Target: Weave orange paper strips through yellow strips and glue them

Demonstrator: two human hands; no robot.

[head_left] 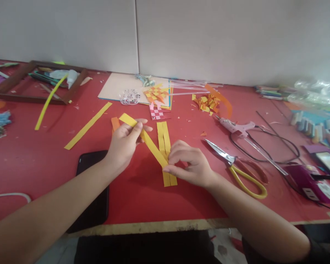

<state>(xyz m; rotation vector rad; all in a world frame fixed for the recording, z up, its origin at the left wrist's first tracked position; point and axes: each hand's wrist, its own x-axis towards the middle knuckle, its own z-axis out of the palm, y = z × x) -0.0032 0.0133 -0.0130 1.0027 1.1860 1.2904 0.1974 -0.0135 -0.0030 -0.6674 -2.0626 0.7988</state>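
Note:
A yellow paper strip (pixel 153 147) runs slantwise between my two hands, above the red table. My left hand (pixel 128 139) pinches it near its upper end, thumb on top. At the lower end, my right hand (pixel 189 163) grips it between thumb and fingers. Beneath it, two more yellow paper strips (pixel 169 179) lie side by side on the table, partly covered by the held strip and my right hand. An orange paper piece (pixel 115 123) shows just behind my left hand. Another yellow strip (pixel 88 125) lies flat to the left.
Scissors (pixel 228 157) with open blades and a pink glue gun (pixel 236 126) with its cord lie at right. A black phone (pixel 95 190) is under my left forearm. Woven paper fish (pixel 156 112), orange-yellow scraps (pixel 208 102) and a wooden frame (pixel 30 98) are farther back.

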